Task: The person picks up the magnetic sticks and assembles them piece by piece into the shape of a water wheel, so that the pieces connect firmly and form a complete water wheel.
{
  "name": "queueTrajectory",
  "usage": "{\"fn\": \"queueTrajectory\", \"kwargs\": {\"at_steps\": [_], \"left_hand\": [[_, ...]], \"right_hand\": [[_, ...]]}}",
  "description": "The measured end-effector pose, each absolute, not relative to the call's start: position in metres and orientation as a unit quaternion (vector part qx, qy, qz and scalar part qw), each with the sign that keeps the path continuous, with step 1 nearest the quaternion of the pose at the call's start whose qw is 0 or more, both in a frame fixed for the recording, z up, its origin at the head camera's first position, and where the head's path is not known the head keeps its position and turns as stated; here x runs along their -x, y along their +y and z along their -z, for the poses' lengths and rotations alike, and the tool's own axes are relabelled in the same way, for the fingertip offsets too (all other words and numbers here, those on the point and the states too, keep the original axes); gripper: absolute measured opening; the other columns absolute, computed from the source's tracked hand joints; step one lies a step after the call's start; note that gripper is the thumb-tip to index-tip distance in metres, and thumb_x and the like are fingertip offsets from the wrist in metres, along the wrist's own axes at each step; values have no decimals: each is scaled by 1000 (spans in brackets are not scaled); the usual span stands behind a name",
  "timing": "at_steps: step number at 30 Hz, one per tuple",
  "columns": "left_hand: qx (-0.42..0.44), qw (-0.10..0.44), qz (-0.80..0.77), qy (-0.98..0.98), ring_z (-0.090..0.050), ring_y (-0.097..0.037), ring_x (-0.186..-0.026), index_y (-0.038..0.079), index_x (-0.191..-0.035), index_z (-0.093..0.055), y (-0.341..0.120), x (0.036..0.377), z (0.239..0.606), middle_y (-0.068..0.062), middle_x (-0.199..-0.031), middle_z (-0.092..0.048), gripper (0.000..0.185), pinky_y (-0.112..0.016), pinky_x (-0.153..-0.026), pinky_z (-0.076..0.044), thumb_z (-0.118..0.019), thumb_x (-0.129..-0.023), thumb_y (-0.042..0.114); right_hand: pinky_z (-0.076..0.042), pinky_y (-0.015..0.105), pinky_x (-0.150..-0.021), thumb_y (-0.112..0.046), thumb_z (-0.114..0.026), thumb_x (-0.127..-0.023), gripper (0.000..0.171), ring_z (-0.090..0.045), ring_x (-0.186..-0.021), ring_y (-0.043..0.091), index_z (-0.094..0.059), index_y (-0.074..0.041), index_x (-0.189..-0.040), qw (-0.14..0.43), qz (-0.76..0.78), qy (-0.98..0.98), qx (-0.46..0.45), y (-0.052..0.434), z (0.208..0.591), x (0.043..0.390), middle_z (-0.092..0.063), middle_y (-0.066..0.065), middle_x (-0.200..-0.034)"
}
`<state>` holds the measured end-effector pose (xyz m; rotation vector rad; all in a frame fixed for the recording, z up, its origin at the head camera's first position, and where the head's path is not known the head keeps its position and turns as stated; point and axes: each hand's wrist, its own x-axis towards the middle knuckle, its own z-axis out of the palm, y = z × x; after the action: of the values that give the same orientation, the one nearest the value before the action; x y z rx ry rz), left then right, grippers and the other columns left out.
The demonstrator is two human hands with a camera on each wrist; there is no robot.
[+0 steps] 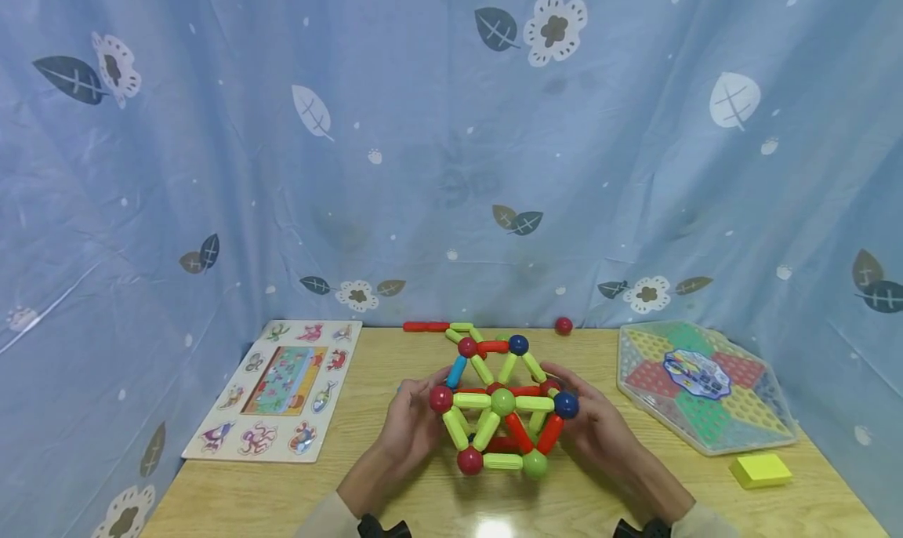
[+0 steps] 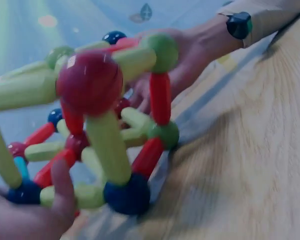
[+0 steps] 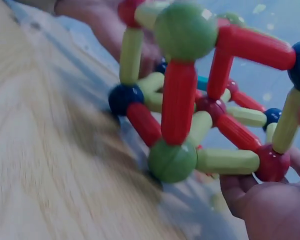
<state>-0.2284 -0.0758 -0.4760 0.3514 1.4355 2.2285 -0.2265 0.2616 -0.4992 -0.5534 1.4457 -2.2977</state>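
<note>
A ball-shaped frame of magnetic rods and balls in red, green, blue and yellow-green stands on the wooden table at the centre. My left hand cups its left side, fingers curled round a red ball and the rods there. My right hand grips the right side by a blue ball. In the left wrist view the frame fills the picture, with my left thumb pressed on a lower rod. The right wrist view shows the frame above my right palm.
A wooden animal puzzle board lies at the left. A hexagonal game box sits at the right, with a yellow block in front of it. Loose rods and a red ball lie by the blue curtain behind.
</note>
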Motion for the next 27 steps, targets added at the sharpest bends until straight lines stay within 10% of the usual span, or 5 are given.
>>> {"fn": "queueTrajectory", "kwargs": {"at_steps": [8,14,20,27], "left_hand": [[-114,117,-744,648,-25,-47,-160,5,-171,-30,-57,226,473,-23,-178,-21,62,-60,-130,-30,-42,-116,32],[-172,81,-724,663,-60,-29,-100,4,-170,-30,-54,228,486,-30,-165,-30,60,-29,-96,-54,-40,-111,9],[-213,97,-733,639,-61,-22,-101,3,-170,-27,-61,234,494,-31,-169,-24,67,-25,-96,-55,-42,-105,3],[-245,94,-738,621,-67,-19,-100,-1,-167,-29,-66,241,503,-35,-160,-31,63,-27,-105,-54,-38,-105,0]], "right_hand": [[-49,27,-116,-41,-33,-120,61,-55,-141,11,-25,-13,-174,133,799,579,96,236,481,223,-40,1,-166],[-53,19,-97,-29,-45,-119,52,-63,-118,9,-42,-5,-164,51,769,636,39,225,478,219,-65,-10,-144],[-52,17,-84,-28,-48,-119,47,-64,-107,7,-48,-4,-159,22,757,652,31,223,476,219,-69,-11,-135],[-51,16,-105,-25,-53,-117,46,-64,-123,6,-51,-2,-156,-2,722,690,49,223,472,222,-70,-10,-135]]}}
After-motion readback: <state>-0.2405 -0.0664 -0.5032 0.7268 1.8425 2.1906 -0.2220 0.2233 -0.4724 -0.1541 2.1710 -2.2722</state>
